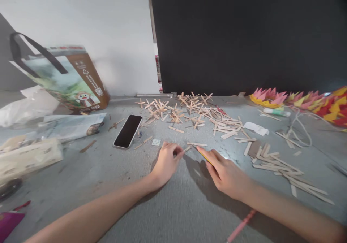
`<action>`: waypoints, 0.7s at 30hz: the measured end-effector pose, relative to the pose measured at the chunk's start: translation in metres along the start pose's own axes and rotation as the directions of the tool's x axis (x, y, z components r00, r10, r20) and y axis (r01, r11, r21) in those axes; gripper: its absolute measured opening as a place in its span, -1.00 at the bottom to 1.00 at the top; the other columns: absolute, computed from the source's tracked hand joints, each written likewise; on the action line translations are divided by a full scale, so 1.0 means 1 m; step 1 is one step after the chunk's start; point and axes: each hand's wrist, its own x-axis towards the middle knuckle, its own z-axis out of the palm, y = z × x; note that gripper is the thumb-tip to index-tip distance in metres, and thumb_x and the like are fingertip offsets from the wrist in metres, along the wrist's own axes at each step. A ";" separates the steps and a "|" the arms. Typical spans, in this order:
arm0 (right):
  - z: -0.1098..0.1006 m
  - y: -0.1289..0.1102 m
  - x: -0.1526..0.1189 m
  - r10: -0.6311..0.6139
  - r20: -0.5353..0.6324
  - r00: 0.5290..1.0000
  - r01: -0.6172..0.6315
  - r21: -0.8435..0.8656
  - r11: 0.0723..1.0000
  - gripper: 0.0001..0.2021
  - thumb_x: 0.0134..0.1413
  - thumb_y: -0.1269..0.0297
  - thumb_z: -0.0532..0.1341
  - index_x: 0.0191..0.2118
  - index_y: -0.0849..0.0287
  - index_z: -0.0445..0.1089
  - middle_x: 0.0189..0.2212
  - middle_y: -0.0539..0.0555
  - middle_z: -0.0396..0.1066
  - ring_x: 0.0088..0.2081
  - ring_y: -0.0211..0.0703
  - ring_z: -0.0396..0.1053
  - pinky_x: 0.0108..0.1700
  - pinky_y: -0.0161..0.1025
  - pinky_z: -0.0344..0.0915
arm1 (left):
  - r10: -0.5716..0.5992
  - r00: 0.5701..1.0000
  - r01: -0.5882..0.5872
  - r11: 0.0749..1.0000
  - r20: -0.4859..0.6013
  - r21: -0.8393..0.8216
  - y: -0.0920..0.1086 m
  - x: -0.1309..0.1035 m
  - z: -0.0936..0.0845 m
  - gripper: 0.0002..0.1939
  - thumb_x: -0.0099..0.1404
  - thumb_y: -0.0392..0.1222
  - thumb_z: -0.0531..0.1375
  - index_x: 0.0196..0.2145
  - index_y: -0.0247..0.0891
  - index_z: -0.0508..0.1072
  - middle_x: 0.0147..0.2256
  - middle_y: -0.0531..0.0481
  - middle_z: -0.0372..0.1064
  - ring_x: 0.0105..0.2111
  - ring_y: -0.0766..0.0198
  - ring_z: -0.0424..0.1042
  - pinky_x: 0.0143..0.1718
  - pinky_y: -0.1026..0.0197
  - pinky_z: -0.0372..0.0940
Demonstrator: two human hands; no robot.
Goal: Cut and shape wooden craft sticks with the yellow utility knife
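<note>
Slender pink rod (pixel 240 227); left hand (pixel 166 161) pinches flat wooden stick (pixel 187 149).

Matt wooden sticks (pixel 225 124), glossy phone (pixel 128 131)

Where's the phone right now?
In the head view, the phone lies flat on the grey table, left of centre, beyond and to the left of the left hand; a loose wooden stick and small pale square lie to its right.

Recycling triangle (pixel 85 72), QR code (pixel 98 91) and blurred lettering (pixel 92 80) on the bag (pixel 61 86)
</note>
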 end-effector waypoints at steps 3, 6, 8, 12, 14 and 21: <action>-0.005 -0.008 -0.001 0.032 0.056 0.998 -0.034 0.022 0.999 -0.35 0.43 0.39 -0.08 0.53 -0.05 -0.23 -0.09 0.15 0.47 -0.36 -0.11 0.52 -0.28 -0.19 0.39 | 0.035 0.999 -0.035 0.999 0.013 0.018 0.001 0.001 0.000 -0.89 0.34 -0.27 0.29 -0.37 -0.21 0.58 -0.37 -0.02 0.53 -0.16 0.10 0.39 -0.11 0.13 0.26; -0.004 -0.016 -0.002 0.052 0.104 0.993 -0.054 0.016 0.998 -0.38 0.39 0.42 -0.06 0.49 -0.06 -0.02 -0.19 0.11 0.50 -0.33 -0.08 0.52 -0.25 -0.18 0.37 | 0.066 0.998 -0.066 0.997 0.009 0.031 0.000 0.002 0.000 -0.90 0.34 -0.25 0.31 -0.36 -0.20 0.61 -0.36 -0.01 0.56 -0.17 0.10 0.38 -0.10 0.13 0.26; -0.001 -0.020 -0.002 0.063 0.110 0.992 -0.067 0.033 0.997 -0.41 0.38 0.43 -0.04 0.46 -0.04 0.08 -0.23 0.10 0.51 -0.30 -0.07 0.52 -0.23 -0.18 0.36 | 0.076 0.997 -0.076 0.996 0.005 0.042 0.000 0.003 0.000 -0.89 0.33 -0.27 0.31 -0.37 -0.20 0.62 -0.38 0.00 0.57 -0.20 0.12 0.38 -0.11 0.13 0.26; 0.005 -0.022 0.001 0.097 0.112 0.989 -0.105 0.069 0.992 -0.42 0.36 0.42 -0.01 0.44 0.00 0.14 -0.25 0.11 0.53 -0.27 -0.07 0.52 -0.22 -0.20 0.33 | 0.085 0.996 -0.086 0.995 0.006 0.041 0.001 0.003 0.000 -0.88 0.33 -0.27 0.31 -0.37 -0.19 0.63 -0.40 0.01 0.58 -0.22 0.13 0.39 -0.13 0.15 0.26; 0.006 -0.023 0.002 0.114 0.125 0.986 -0.125 0.081 0.989 -0.42 0.35 0.42 -0.01 0.44 0.01 0.15 -0.24 0.12 0.53 -0.26 -0.07 0.52 -0.21 -0.20 0.32 | 0.084 0.996 -0.084 0.996 0.004 0.039 0.000 0.003 0.000 -0.88 0.33 -0.25 0.31 -0.37 -0.19 0.64 -0.40 0.00 0.58 -0.21 0.13 0.40 -0.13 0.14 0.26; 0.006 -0.024 0.003 0.138 0.137 0.981 -0.152 0.096 0.984 -0.42 0.37 0.41 -0.02 0.44 0.02 0.14 -0.20 0.15 0.55 -0.22 -0.04 0.53 -0.19 -0.20 0.31 | 0.081 0.997 -0.081 0.996 0.000 0.040 0.001 0.003 0.000 -0.88 0.33 -0.25 0.31 -0.38 -0.20 0.63 -0.39 0.00 0.58 -0.21 0.12 0.40 -0.12 0.13 0.26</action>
